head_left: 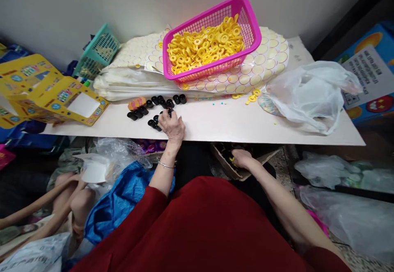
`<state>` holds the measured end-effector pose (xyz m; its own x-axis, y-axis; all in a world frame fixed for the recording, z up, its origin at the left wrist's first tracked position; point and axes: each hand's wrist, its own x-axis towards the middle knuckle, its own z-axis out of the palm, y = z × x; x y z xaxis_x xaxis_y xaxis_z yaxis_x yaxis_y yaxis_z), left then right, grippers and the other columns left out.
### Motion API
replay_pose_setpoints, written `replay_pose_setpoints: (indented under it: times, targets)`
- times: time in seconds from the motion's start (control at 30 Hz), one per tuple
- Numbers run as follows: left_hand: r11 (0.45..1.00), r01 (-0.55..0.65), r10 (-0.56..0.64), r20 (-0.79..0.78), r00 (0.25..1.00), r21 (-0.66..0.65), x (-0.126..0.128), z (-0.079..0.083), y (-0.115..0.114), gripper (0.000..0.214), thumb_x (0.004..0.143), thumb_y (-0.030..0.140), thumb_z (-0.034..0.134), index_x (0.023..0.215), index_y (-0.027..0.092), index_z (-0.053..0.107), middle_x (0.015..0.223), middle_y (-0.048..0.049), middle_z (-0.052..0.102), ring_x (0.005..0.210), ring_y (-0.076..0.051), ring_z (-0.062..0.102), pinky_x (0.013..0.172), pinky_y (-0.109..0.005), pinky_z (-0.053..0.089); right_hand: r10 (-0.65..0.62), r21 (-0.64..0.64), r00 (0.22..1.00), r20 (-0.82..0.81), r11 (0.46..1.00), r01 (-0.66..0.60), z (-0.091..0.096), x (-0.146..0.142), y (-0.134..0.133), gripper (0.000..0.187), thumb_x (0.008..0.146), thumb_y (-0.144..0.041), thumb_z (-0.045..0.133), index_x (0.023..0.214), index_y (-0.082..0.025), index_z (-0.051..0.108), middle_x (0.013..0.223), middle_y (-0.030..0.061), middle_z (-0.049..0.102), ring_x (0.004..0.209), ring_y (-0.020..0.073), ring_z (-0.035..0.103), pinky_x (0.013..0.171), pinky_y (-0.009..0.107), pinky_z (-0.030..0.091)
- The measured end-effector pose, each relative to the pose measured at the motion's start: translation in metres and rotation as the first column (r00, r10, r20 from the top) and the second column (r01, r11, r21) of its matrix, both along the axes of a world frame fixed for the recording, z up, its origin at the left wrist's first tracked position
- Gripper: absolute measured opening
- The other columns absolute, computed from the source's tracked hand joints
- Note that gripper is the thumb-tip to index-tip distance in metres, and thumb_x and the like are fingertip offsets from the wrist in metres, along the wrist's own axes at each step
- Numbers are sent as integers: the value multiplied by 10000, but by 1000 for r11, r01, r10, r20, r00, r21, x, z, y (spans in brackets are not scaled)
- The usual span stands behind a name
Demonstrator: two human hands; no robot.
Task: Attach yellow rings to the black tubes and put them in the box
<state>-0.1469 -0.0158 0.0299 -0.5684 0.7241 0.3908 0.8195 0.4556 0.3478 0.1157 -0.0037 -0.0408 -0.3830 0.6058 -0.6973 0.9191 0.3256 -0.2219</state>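
Note:
My left hand [172, 127] is over the table with its fingers curled around a small black cylinder [170, 111], which shows partly at the fingertips. Right beside it stand and lie several more black cylinders [159, 100], in loose groups. A pink-and-orange piece [136, 103] lies at the left end of these groups. Below the table edge, my right hand [242, 158] reaches into an open cardboard box [227, 166] on my lap. Dark pieces and a few yellow bits show inside the box. The fingers of that hand are hidden.
A pink basket [257, 38] of yellow ring-shaped pieces rests on sheets of round stickers [273, 54]. A plastic bag [314, 95] lies at right, yellow printed boxes [61, 95] at left. A green basket [106, 46] leans behind. Another person's arms [58, 190] are at lower left.

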Motion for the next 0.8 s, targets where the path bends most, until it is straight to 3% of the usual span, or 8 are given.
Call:
replay_pose_setpoints:
  times: [0.13,0.37,0.47,0.53,0.6,0.67,0.73,0.8]
  targets:
    - [980,-160,148,-105,983,-120,-20,10,9,307,800,314,555,1020,105,606,1382,-220,407,1292,-403,292,993,-575,281,48,-13,999,2,999,-48,0,-17,5,222,763,-121,593,958,-132,699,1069,179,690,1008,286,656,765,328,490]
    - [984,-88,72,-104,992,-158,-25,6,16,213,775,274,531,888,123,630,1264,-196,504,1277,-384,323,971,-568,294,77,-18,995,-61,997,-79,30,5,8,192,695,-71,596,846,-134,695,918,144,715,882,232,674,691,270,476]
    - [989,-64,52,-92,994,-137,-25,3,16,208,759,284,534,878,139,624,1290,-181,498,1280,-381,321,983,-565,288,-40,-165,935,-352,986,-20,56,24,24,181,709,-135,574,862,-167,665,699,34,673,632,151,624,569,229,439]
    - [989,-59,48,-83,995,-134,-25,1,17,209,751,284,533,877,143,622,1283,-182,505,1277,-386,322,981,-567,288,-224,-250,772,-596,964,87,68,32,46,193,747,-223,549,906,-173,646,624,-13,614,547,129,564,546,234,429]
    - [990,-55,46,-75,996,-129,-25,1,17,210,743,280,534,875,144,624,1272,-181,511,1274,-391,322,981,-569,283,-273,-74,658,-701,946,315,73,31,75,234,760,-274,535,936,-168,648,665,-3,610,595,143,554,599,261,441]
    - [992,-44,37,-62,997,-115,-25,1,18,212,729,281,547,875,151,628,1272,-168,516,1268,-388,327,986,-563,277,-233,235,677,-698,819,524,72,23,105,257,762,-256,519,953,-158,661,796,48,645,758,185,576,721,303,447]
    - [995,-35,31,-45,999,-93,-26,1,19,214,713,287,565,875,164,631,1272,-145,524,1261,-377,336,996,-550,272,-220,416,750,-624,719,557,67,10,129,288,779,-237,493,985,-140,669,929,100,652,883,220,575,799,329,431]
    - [997,-33,31,-30,999,-63,-26,2,19,217,707,299,578,876,175,633,1269,-127,533,1253,-365,341,1004,-533,270,-187,501,820,-542,712,493,63,-5,143,308,809,-234,468,1009,-126,675,1023,130,637,943,233,573,823,326,417]
